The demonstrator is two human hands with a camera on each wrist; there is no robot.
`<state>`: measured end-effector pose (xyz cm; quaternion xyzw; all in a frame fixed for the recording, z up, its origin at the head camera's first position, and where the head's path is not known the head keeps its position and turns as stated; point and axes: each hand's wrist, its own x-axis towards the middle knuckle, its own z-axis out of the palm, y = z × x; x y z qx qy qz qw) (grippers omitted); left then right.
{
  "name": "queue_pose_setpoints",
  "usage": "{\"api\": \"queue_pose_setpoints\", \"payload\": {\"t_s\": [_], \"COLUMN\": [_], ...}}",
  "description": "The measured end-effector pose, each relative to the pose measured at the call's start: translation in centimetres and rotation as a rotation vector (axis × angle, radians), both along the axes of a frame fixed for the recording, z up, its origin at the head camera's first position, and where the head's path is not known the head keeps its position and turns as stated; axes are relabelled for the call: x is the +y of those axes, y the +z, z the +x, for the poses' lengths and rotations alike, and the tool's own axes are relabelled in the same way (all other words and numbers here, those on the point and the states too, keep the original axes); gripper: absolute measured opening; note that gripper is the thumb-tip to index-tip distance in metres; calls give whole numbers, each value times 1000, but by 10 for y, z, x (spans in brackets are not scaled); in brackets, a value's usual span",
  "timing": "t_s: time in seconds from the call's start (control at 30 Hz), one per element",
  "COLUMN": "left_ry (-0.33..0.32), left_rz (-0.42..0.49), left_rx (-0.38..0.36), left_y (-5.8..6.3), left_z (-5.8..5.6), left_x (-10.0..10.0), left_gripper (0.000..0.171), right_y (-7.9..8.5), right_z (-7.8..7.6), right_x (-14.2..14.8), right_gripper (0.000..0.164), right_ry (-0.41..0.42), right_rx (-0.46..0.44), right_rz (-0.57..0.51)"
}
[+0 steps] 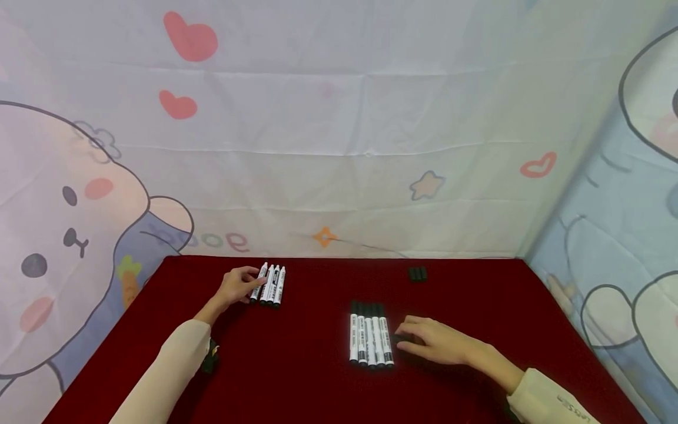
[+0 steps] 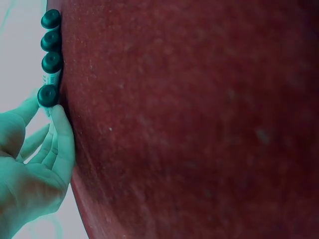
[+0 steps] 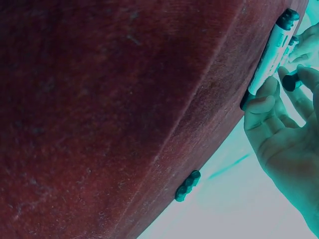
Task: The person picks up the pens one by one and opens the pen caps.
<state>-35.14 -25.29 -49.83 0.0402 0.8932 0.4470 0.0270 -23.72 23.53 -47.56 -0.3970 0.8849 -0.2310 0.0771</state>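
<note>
My left hand point(image 1: 236, 287) pinches the leftmost of several white markers point(image 1: 276, 286) lying side by side at the table's back left. These markers show white tips at the far end and black near ends. In the left wrist view, the held marker's black end point(image 2: 48, 95) sits between thumb and fingers. My right hand point(image 1: 436, 341) holds a small black marker cap point(image 3: 290, 81) between thumb and finger. It is just right of a row of capped whiteboard markers point(image 1: 371, 340), whose black caps point away from me.
Three black caps point(image 1: 417, 274) stand together near the back edge of the dark red table point(image 1: 318, 388). A printed cloth point(image 1: 339, 118) hangs behind the table and along its sides. Something dark with a bit of yellow point(image 1: 210, 357) shows beside the left sleeve.
</note>
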Motion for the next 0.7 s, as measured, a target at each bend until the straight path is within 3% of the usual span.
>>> {"api": "queue_pose_setpoints", "payload": {"t_s": [0.3, 0.7], "left_ry": [0, -68], "left_rz": [-32, -64], "left_rx": [-13, 139], "left_y": [1, 13], "left_z": [0, 11], "left_x": [0, 0], "left_gripper": [51, 35], "right_y": [3, 5], "right_z": [4, 1], "right_x": [-1, 4], "right_gripper": [29, 32], "right_ry": [4, -6], "right_rx": [29, 0], "right_rz": [6, 36]}}
